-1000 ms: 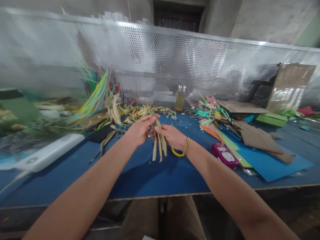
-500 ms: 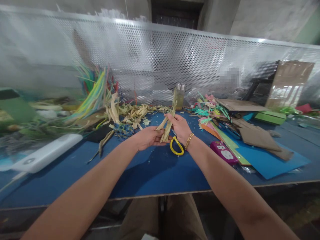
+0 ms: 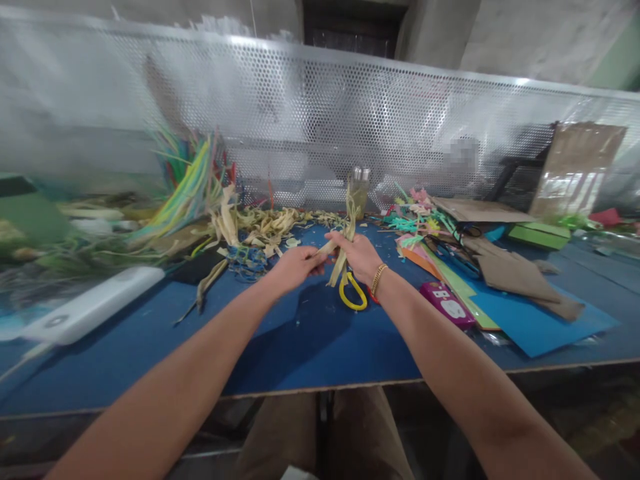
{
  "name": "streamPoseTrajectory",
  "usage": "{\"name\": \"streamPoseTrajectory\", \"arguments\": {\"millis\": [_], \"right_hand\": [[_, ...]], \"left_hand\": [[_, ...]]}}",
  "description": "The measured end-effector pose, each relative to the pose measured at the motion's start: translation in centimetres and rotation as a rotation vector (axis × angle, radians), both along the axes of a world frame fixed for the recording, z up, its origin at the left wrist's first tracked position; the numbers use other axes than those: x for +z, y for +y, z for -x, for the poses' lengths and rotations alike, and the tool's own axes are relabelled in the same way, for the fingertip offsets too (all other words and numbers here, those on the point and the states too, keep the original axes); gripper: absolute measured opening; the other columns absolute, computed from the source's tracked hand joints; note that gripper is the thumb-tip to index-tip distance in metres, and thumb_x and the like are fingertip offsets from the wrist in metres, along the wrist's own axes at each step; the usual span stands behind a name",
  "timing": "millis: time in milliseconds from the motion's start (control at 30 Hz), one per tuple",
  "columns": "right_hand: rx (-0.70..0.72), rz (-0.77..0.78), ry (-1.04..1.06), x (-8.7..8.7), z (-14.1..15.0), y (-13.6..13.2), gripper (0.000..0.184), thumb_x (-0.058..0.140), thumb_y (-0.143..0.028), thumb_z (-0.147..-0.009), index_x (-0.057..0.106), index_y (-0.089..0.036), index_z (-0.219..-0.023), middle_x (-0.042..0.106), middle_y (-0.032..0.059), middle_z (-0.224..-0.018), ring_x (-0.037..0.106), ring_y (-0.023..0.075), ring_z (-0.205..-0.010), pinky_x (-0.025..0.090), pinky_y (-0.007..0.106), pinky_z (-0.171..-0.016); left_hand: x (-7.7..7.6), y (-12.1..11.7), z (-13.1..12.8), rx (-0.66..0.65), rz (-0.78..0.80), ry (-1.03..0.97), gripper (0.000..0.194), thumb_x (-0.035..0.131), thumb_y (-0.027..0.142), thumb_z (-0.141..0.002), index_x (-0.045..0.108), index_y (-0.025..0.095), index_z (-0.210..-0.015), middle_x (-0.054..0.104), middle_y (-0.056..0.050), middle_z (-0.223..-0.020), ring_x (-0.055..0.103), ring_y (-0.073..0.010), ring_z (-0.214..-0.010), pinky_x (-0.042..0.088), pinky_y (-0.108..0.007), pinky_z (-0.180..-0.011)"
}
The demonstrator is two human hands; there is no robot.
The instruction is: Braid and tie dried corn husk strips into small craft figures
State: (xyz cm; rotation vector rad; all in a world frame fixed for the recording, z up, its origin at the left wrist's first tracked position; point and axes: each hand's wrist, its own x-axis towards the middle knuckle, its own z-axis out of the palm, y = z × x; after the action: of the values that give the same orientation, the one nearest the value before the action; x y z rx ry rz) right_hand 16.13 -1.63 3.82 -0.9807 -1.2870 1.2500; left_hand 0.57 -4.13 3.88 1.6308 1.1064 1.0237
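Observation:
My right hand (image 3: 357, 255) is closed round a bundle of dried corn husk (image 3: 351, 207), a pale green-tan strip that stands up above the fist and hangs below it. Pinched in the fingers of my left hand (image 3: 300, 265) is a husk strip (image 3: 326, 251) that runs across to the bundle. Beneath the hands, scissors with a yellow handle loop (image 3: 354, 298) lie on the blue tabletop (image 3: 320, 360); their blades are hidden. A bit of red shows beside the right wrist, which wears a gold bracelet.
Dried husk pieces (image 3: 273, 223) are heaped at the back. Coloured strips (image 3: 187, 187) and a white power bank-like box (image 3: 95, 307) are on the left. To the right lie a purple box (image 3: 447, 305), blue paper (image 3: 545, 327) and brown cardboard (image 3: 520, 270). A perforated metal screen (image 3: 320, 120) stands behind.
My left hand has drawn away to the left with one husk strip, off the bundle's lower end. The bundle's lower ends now hang loose below my right hand.

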Motion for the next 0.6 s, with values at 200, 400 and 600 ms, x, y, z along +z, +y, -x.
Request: {"name": "streamPoseTrajectory", "arguments": {"millis": [200, 400, 600], "right_hand": [[-0.011, 0.074, 0.057, 0.2, -0.6, 0.4, 0.055, 0.037, -0.068, -0.082, 0.06, -0.018, -0.08, 0.06, 0.0037, -0.063, 0.056, 0.0126, -0.051, 0.047, 0.028, -0.049], [-0.019, -0.028, 0.079, 0.9, -0.8, 0.4, 0.052, 0.045, -0.07, -0.077, 0.051, -0.02, -0.065, 0.038, -0.0046, -0.046, 0.037, 0.0085, -0.037, 0.032, 0.024, -0.037], [-0.002, -0.111, 0.057, 1.0, -0.6, -0.1, 0.039, 0.068, -0.053, -0.067, 0.048, -0.02, -0.067, 0.038, -0.0076, -0.049, 0.032, 0.0051, -0.037, 0.026, 0.02, -0.035]], "left_hand": [[0.9, 0.3, 1.0, 0.208, 0.134, -0.359, 0.018, 0.053, 0.036, -0.08, 0.056, 0.019, -0.075, 0.03, 0.008, -0.039, 0.022, -0.0065, -0.033, 0.015, -0.019, -0.036], [0.3, -0.1, 0.1, 0.126, 0.228, -0.167, 0.018, 0.061, 0.035, -0.074, 0.058, 0.019, -0.069, 0.052, 0.002, -0.054, 0.043, -0.0079, -0.044, 0.029, -0.018, -0.04], [0.2, -0.5, -0.3, 0.039, 0.25, -0.097, 0.029, 0.066, 0.045, -0.071, 0.065, 0.017, -0.079, 0.063, -0.003, -0.067, 0.054, -0.009, -0.054, 0.034, -0.017, -0.044]]}}
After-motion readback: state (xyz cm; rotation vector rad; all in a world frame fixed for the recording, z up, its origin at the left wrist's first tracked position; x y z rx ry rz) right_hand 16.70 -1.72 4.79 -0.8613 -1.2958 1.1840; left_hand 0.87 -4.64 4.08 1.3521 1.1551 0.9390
